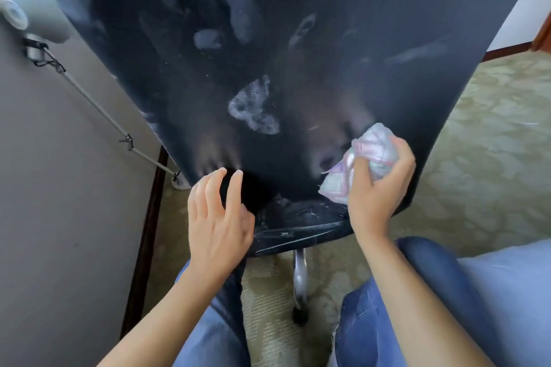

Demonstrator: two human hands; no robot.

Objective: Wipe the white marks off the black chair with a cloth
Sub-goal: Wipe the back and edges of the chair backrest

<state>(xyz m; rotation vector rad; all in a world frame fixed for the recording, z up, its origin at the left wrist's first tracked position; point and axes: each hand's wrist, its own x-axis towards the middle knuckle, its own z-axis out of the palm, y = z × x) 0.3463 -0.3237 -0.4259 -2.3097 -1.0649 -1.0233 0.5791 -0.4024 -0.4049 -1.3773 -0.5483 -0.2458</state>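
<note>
Work looks barely begun; the right hand (377, 185) grips a bunched cloth (362, 158) against the lower chair back (343, 48); the left hand (219, 214) rests open, holding nothing; a big white mark (253, 106) and several fainter smears remain.

A plain grey wall (44, 188) fills the left side, with a dark wooden strip (146, 232) running down to the floor. A thin grey cord (98, 107) held by small black clips crosses the wall at a slant. The floor is pale green carpet (483, 158) with a faint leafy pattern. At far right, a white wall (518, 18) meets a brown baseboard (507, 50). Soft daylight brightens the right side.
</note>
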